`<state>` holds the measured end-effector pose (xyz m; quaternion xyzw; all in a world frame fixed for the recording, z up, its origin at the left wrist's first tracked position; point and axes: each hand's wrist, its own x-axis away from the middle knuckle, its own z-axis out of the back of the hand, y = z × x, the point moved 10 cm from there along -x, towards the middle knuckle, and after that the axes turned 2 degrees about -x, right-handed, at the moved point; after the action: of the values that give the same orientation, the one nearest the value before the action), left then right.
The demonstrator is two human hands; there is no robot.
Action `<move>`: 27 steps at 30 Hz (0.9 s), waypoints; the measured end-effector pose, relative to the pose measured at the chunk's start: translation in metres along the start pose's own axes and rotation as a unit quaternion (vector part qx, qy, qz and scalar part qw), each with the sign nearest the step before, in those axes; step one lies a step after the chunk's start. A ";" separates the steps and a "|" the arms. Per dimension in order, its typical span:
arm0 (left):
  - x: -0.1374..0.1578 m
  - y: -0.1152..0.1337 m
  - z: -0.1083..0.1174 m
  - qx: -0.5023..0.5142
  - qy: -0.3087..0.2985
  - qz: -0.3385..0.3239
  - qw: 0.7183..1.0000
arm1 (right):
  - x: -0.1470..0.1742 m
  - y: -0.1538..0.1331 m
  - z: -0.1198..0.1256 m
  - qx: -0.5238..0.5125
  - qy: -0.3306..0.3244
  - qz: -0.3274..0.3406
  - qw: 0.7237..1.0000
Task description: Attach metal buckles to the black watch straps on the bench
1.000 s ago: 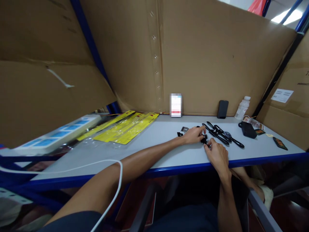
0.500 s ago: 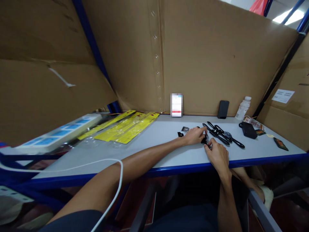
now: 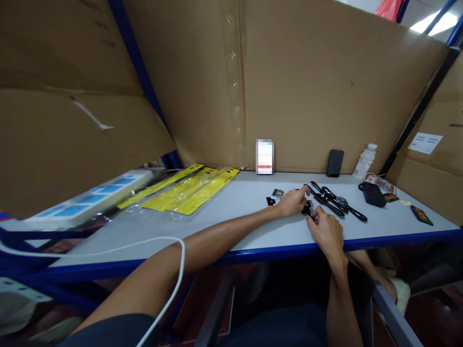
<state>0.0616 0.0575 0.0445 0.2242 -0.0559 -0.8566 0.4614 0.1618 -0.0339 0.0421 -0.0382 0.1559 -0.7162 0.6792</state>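
Observation:
Both of my hands are over the table on one black spokeshave point(image 3: 307, 208), its body mostly covered by my fingers. My left hand point(image 3: 292, 202) is closed at its far end, thumb and forefinger bent toward the tool's middle. Around the near handle, my right hand point(image 3: 326, 230) has its fingers curled. Just left of my left hand lie a silver slotted blade point(image 3: 278, 193) and a small black metal piece point(image 3: 270, 201). More black spokeshaves point(image 3: 327, 198) lie beside my hands on the right, crossing one another.
Yellow-backed clear packages point(image 3: 195, 195) and a long white-and-blue box point(image 3: 90, 198) lie at the left. A lit screen point(image 3: 265, 157), a dark phone point(image 3: 334, 163) and a bottle point(image 3: 364, 161) stand along the back cardboard wall point(image 3: 307, 86). A black pouch point(image 3: 374, 194) sits at right.
My left forefinger has lifted slightly off the spokeshave. My right hand stays on the handle, and the things on the table have not moved.

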 end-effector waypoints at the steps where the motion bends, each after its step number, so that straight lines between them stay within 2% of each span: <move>1: 0.002 0.002 0.000 0.000 -0.006 -0.017 1.000 | 0.000 0.000 0.000 0.000 -0.001 0.000 1.000; 4: 0.008 0.012 -0.003 -0.004 -0.042 -0.080 0.996 | 0.000 0.001 -0.001 -0.001 0.000 0.000 1.000; 6: 0.010 0.014 -0.003 -0.006 -0.048 -0.091 0.995 | 0.000 0.001 -0.001 0.002 0.003 -0.001 1.000; 14: 0.001 0.007 -0.001 -0.010 -0.014 -0.002 1.000 | 0.001 -0.001 0.001 0.007 0.003 0.001 1.000; 17: 0.002 0.005 -0.001 0.000 -0.013 0.006 1.000 | 0.000 0.000 0.000 0.002 0.000 -0.001 1.000; 21: 0.009 0.012 0.000 -0.008 -0.032 -0.029 0.999 | -0.001 0.000 -0.001 0.001 0.001 0.001 1.000; 27: 0.021 0.032 0.004 -0.043 -0.034 -0.117 0.992 | -0.001 0.002 -0.002 0.008 0.001 -0.003 1.000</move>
<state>0.0747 0.0219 0.0513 0.1795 -0.0079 -0.9133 0.3654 0.1629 -0.0328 0.0400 -0.0327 0.1508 -0.7195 0.6771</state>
